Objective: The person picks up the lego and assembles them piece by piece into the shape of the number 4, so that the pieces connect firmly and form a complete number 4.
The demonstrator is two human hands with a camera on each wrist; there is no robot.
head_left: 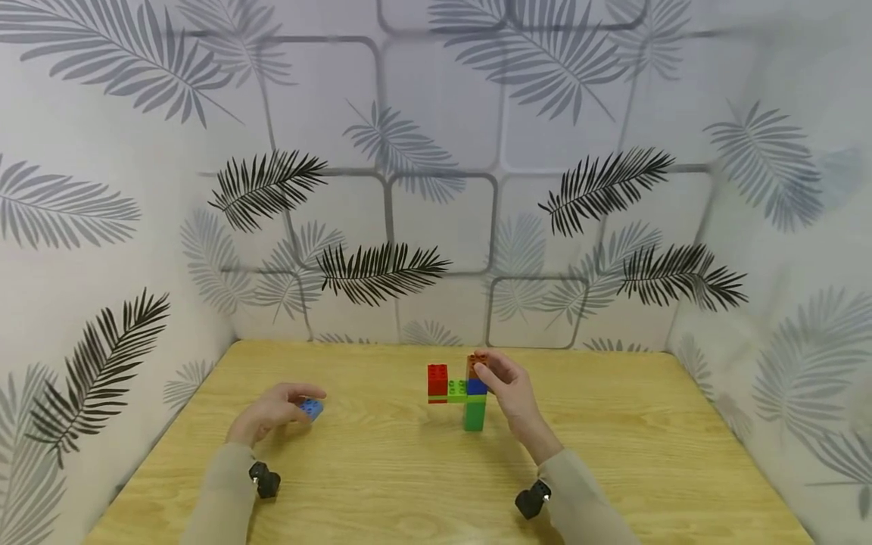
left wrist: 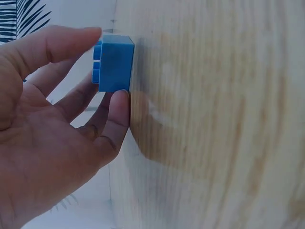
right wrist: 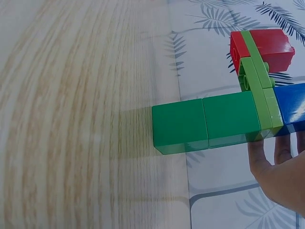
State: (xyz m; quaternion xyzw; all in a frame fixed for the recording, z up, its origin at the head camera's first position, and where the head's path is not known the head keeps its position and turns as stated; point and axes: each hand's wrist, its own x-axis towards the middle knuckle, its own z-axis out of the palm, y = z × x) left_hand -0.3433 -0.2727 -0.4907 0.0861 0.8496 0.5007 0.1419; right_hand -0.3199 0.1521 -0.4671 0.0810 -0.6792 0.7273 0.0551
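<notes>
My left hand (head_left: 272,409) is at the left of the table, with thumb and fingers on opposite sides of a light blue brick (left wrist: 116,64). Its studs face up, and it sits at the tabletop. My right hand (head_left: 512,393) grips the upper part of a brick tower, thumb on the orange-brown brick (head_left: 473,369) at the top. Below that come a blue brick (right wrist: 291,106), a lime green piece (right wrist: 259,93) reaching out to the left, and two green bricks (right wrist: 205,124) at the bottom. Red bricks (head_left: 437,381) sit on the lime piece's far end, one above and one below.
The wooden table (head_left: 381,484) meets a white wall (head_left: 443,219) with a leaf pattern at the back, and similar walls flank both sides. A small black camera (head_left: 264,481) is on the left wrist and another black camera (head_left: 533,499) on the right.
</notes>
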